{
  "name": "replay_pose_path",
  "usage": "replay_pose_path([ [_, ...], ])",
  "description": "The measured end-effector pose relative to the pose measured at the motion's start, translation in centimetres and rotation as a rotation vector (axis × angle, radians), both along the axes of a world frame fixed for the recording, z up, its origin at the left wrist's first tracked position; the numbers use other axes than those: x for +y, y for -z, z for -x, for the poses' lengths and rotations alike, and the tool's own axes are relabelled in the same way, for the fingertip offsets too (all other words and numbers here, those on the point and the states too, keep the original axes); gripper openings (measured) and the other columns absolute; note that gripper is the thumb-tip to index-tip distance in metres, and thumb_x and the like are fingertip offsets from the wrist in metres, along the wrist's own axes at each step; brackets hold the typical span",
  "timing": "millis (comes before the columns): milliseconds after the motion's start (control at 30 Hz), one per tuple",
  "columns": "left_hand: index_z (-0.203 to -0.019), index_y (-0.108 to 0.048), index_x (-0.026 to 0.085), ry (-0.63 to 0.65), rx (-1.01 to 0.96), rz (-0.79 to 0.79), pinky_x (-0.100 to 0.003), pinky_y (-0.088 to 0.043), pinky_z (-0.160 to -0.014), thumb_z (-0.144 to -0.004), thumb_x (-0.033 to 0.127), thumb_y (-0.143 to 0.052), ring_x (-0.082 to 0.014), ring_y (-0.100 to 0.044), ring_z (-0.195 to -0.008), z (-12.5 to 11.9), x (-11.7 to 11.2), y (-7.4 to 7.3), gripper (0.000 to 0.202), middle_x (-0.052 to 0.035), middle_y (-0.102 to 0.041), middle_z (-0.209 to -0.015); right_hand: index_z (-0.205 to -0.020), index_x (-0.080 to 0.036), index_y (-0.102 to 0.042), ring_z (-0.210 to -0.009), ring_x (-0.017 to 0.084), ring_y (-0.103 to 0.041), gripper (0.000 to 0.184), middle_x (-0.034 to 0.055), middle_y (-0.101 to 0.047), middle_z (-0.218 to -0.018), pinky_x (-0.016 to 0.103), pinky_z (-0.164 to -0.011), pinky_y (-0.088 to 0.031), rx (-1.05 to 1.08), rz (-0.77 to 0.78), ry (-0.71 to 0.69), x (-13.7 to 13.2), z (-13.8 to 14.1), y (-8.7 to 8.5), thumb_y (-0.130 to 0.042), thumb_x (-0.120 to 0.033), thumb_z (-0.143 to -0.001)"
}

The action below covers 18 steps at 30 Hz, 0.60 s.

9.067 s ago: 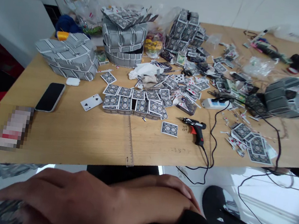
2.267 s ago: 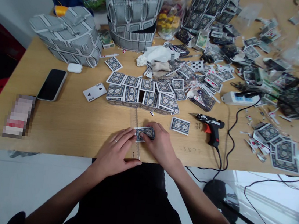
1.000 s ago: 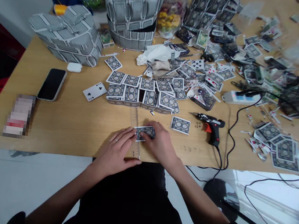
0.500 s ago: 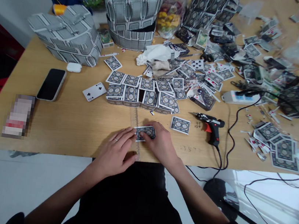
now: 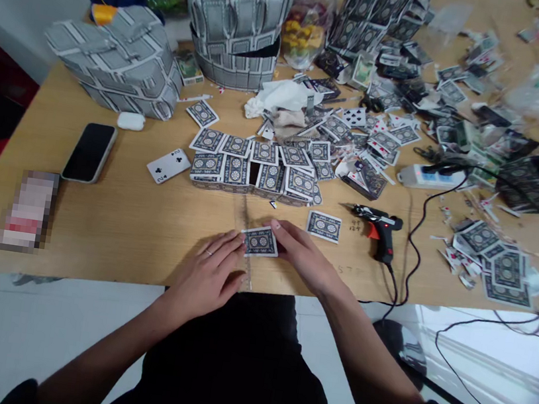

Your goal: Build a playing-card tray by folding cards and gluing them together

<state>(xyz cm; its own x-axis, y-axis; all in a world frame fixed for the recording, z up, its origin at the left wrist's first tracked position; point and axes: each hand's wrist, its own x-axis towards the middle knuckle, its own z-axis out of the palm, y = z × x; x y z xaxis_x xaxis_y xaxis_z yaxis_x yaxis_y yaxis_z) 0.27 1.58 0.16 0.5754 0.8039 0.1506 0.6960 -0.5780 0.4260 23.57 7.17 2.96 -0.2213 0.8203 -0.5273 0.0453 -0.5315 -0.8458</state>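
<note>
**Left hand (image 5: 203,276) and right hand (image 5: 305,254) flank a playing card (image 5: 260,241), lying flat with its patterned back up on the bench (image 5: 109,233).**
Left fingers (image 5: 222,247) lie apart, close by the card's left edge; right fingers (image 5: 285,232) rest spread at its right edge, unclamped. A clear ruler (image 5: 244,210) passes beneath it, leading toward a block of cards (image 5: 236,170).

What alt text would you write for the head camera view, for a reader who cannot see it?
A left hand and a right hand meet at a face-down playing card on a wooden table. Behind it stands a low structure of joined cards, with a hot glue gun and many loose cards to the right.
</note>
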Motion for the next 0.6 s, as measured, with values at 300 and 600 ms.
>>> replay_pose_path([
  [300,-0.143,-0.063,0.013,0.009,-0.019,-0.006,-0.053,-0.048,-0.124,-0.105,0.030,-0.062,-0.0326,-0.053,-0.152,0.12,0.10,0.31,0.042,-0.0166,-0.062,-0.158,-0.112,-0.018,-0.079,-0.112,0.030,-0.074,0.059,0.0126,-0.082,-0.113,0.047,-0.108,-0.053,0.253,0.148,-0.014,0.05,-0.09,-0.40,-0.068,-0.074,-0.094],
  [600,-0.142,-0.064,0.014,0.006,-0.036,0.005,-0.054,-0.047,-0.125,-0.107,0.026,-0.058,-0.0311,-0.053,-0.152,0.27,0.11,0.60,0.038,-0.0160,-0.062,-0.157,-0.121,-0.014,-0.076,-0.117,0.032,-0.076,0.065,0.0165,-0.082,-0.118,0.049,-0.114,-0.053,0.241,0.164,0.023,-0.29,0.22,-0.23,-0.067,-0.073,-0.096],
])
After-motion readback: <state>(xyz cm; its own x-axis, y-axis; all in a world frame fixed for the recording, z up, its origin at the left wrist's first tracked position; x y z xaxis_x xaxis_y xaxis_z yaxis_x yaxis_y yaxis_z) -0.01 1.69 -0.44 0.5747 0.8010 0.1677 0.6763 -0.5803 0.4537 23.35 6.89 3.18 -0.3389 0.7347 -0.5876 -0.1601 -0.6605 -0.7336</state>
